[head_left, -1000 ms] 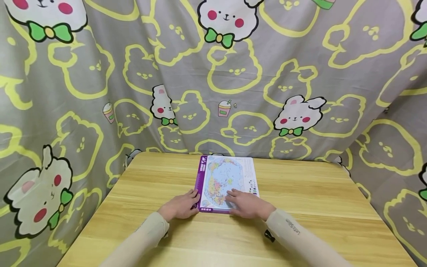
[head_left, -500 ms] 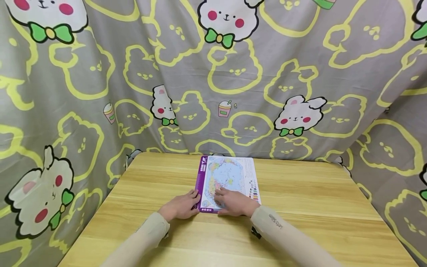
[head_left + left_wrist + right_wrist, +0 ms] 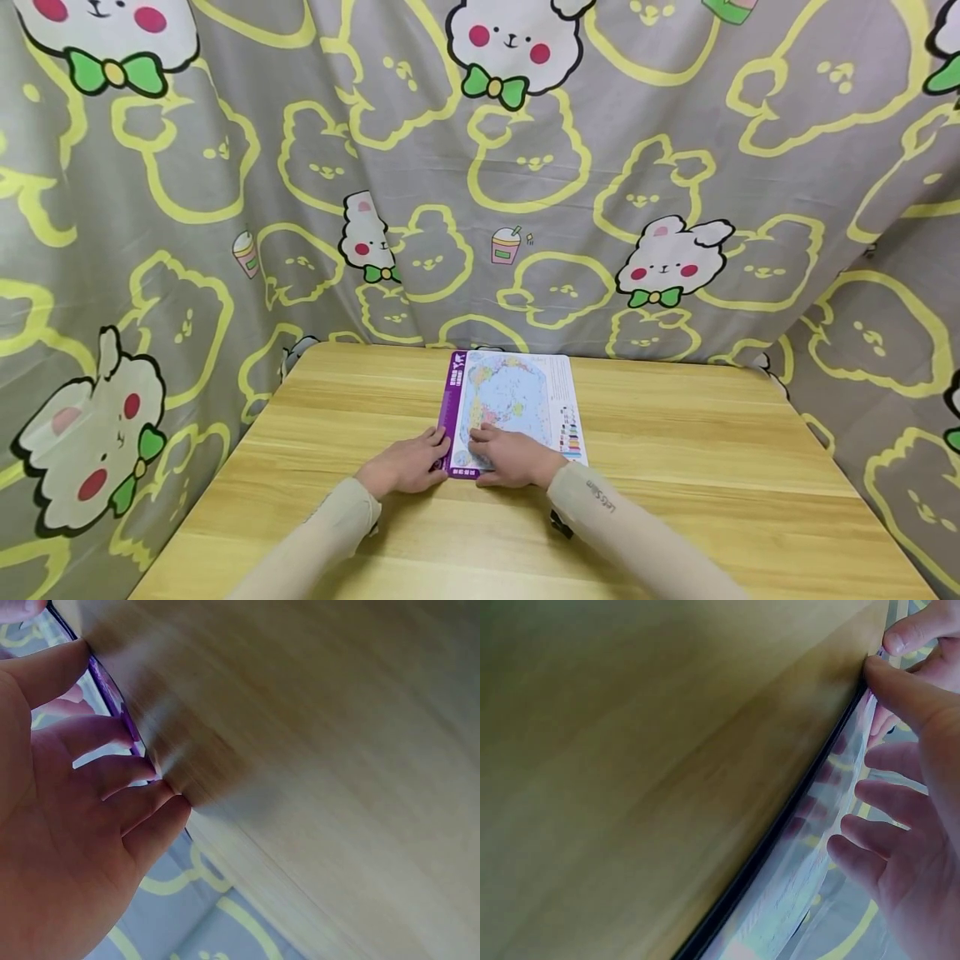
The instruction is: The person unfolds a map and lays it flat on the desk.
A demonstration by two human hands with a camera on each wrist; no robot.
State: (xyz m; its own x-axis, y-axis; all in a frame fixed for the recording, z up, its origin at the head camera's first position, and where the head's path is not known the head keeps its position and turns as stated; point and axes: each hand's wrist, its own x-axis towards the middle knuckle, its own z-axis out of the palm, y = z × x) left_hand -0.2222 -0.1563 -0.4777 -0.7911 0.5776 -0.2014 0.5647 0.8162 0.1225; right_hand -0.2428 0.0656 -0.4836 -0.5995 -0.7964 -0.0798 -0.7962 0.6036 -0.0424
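A flat, glossy world map sheet (image 3: 510, 392) with a purple left border lies on the wooden table. At its near left corner, my left hand (image 3: 406, 462) rests with fingertips along the purple edge and thumb on the tabletop. In the left wrist view that hand's fingers (image 3: 112, 776) are loosely extended against the wood. My right hand (image 3: 516, 458) lies over the lower left of the map, covering part of it. Seen from the right wrist, the fingers (image 3: 889, 802) are spread just over the shiny surface, mirrored in it, while the thumb sits at the dark near edge.
The wooden table (image 3: 712, 467) extends on both sides of the map. A grey curtain (image 3: 555, 183) printed with rabbits and yellow outlines hangs behind the table and along both sides. A small black object (image 3: 560, 523) shows under the right wrist.
My right hand has moved left across the lower part of the map, uncovering the coloured legend at its right side. The left hand and the map have stayed in place.
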